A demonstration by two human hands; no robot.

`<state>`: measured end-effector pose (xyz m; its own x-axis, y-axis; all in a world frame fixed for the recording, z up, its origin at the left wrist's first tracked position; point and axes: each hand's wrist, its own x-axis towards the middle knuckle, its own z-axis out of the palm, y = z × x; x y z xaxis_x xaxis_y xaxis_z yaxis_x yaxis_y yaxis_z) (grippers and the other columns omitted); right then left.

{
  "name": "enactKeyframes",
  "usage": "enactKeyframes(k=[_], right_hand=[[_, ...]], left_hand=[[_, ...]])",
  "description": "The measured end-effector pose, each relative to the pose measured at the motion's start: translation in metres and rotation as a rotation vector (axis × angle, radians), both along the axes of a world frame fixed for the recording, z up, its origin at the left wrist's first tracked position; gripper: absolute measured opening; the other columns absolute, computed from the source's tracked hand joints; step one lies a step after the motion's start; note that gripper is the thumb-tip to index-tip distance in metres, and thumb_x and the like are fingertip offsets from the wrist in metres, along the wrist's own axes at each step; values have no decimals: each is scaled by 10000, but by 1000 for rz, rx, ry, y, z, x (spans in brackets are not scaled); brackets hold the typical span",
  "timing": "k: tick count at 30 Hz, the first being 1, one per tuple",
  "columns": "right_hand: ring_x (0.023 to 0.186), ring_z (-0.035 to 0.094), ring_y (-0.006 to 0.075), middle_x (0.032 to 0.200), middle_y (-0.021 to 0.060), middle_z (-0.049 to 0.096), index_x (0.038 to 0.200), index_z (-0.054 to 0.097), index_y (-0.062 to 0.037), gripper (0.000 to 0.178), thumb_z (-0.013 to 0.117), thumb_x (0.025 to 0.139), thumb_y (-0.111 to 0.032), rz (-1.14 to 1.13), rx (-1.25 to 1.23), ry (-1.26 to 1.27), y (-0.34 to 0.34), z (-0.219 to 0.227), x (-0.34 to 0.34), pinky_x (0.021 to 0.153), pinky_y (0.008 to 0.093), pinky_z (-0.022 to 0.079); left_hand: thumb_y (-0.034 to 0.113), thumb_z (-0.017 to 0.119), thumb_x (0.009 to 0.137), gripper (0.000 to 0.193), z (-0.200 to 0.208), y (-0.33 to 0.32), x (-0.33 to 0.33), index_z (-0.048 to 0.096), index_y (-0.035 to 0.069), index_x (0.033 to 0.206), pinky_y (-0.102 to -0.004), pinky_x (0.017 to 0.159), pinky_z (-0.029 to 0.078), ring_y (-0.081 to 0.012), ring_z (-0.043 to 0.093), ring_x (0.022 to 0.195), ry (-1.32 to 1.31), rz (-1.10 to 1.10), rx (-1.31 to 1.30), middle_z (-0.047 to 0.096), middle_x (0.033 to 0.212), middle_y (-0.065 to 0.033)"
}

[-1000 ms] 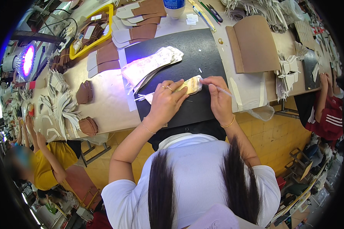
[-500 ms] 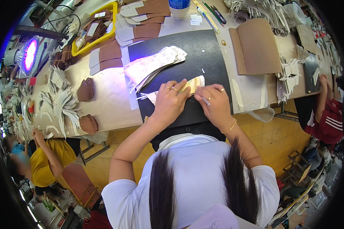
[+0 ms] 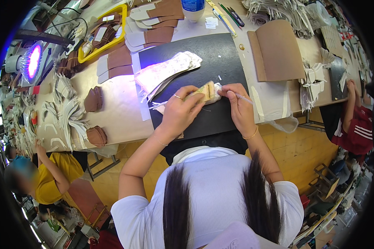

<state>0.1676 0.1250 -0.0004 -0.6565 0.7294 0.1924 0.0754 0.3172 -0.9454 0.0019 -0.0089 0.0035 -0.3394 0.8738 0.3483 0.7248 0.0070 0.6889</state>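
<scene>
My left hand (image 3: 180, 108) is closed on a small yellowish slotted template (image 3: 208, 92), fingers on top of it. Beneath and beside the template shows a white patterned piece (image 3: 216, 93), its strip end poking out left of my hand. My right hand (image 3: 241, 110) has its fingertips at the right end of that piece. A thin pale pen-like stick (image 3: 244, 98) lies between its fingers and points to the right. Both hands are over a black mat (image 3: 220, 120). A fanned stack of similar white patterned pieces (image 3: 168, 72) rests on the mat beyond my left hand.
A lit lamp (image 3: 34, 62) stands at the left. Behind are a yellow basket (image 3: 97, 53), brown-and-white pieces (image 3: 153, 39), a bottle (image 3: 193, 9) and pens (image 3: 232, 15). A brown folded sheet (image 3: 280, 52) lies right. Co-workers sit at both sides.
My left hand has tilted the template up from the white piece. My right hand has turned, moved to the piece's right end, and the stick now points rightward.
</scene>
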Motion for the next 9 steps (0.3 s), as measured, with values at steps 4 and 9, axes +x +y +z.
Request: enactKeyframes(k=[4, 9], right_hand=[[1017, 717, 219, 1078, 97, 610, 1144, 614, 30, 294, 458, 1103, -216, 80, -32, -112, 3, 3, 4, 899, 287, 530], [881, 716, 240, 1029, 119, 672, 1104, 659, -21, 177, 561, 1056, -160, 19, 87, -47, 2, -1, 0, 744, 312, 546]], left_hand=[[76, 808, 821, 257, 31, -10, -19, 717, 47, 1060, -382, 769, 564, -287, 687, 913, 48, 110, -75, 648, 1120, -133], [130, 784, 845, 253, 64, -22, -57, 701, 54, 1072, -401, 759, 568, -313, 691, 889, 192, 223, -254, 655, 1123, -126]])
